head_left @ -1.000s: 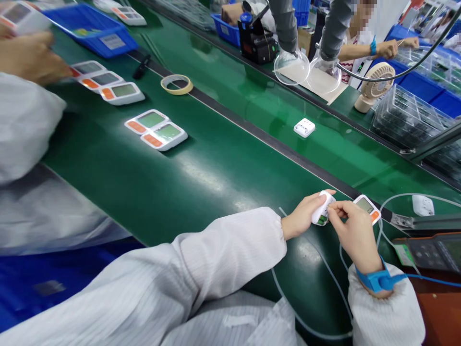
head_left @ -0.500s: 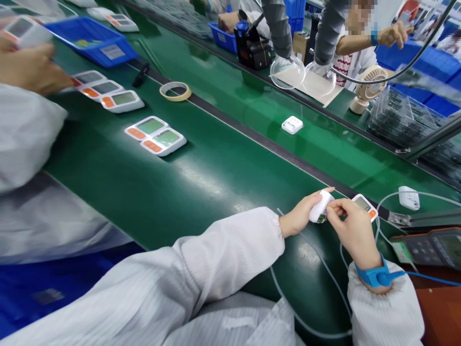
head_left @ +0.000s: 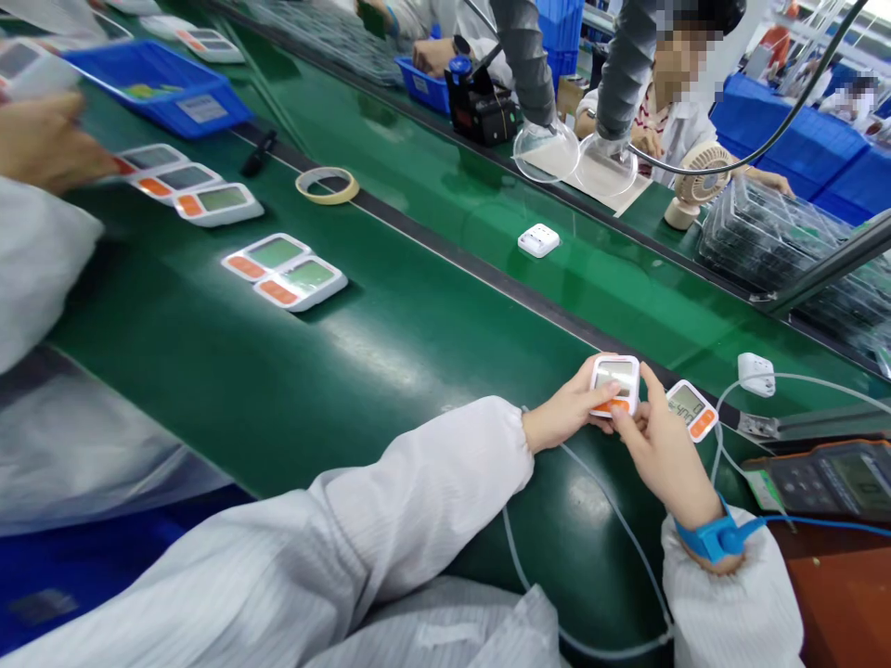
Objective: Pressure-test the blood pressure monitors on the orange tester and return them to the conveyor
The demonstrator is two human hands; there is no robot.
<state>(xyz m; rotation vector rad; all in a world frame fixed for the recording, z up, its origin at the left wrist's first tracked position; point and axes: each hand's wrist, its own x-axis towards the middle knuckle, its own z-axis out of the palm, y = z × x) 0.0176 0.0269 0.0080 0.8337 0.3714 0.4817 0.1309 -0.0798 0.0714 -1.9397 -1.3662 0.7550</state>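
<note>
Between my two hands is a small white digital timer (head_left: 616, 374) with its screen and orange buttons facing up. My left hand (head_left: 571, 404) grips it from the left, the thumb lying across its front. At its lower right corner my right hand (head_left: 665, 450) holds on with thumb and fingers, a blue wrist strap (head_left: 714, 538) around the wrist. Just beyond the right hand, a second timer (head_left: 691, 408) lies on the green bench (head_left: 432, 362) with digits on its display. A thin grey tube (head_left: 630, 510) loops under my forearms.
Two timers (head_left: 285, 271) lie side by side at left, near a tape roll (head_left: 327, 186) and a blue bin (head_left: 163, 88). White units lie face down on the green conveyor (head_left: 445, 209). A meter (head_left: 828, 478) sits at right. A co-worker's hand (head_left: 48, 139) is at far left.
The timer in my hands has turned from its back, with green inside showing, to its screen side. My right fingers moved from its back to its edge. The person opposite lowered a raised arm.
</note>
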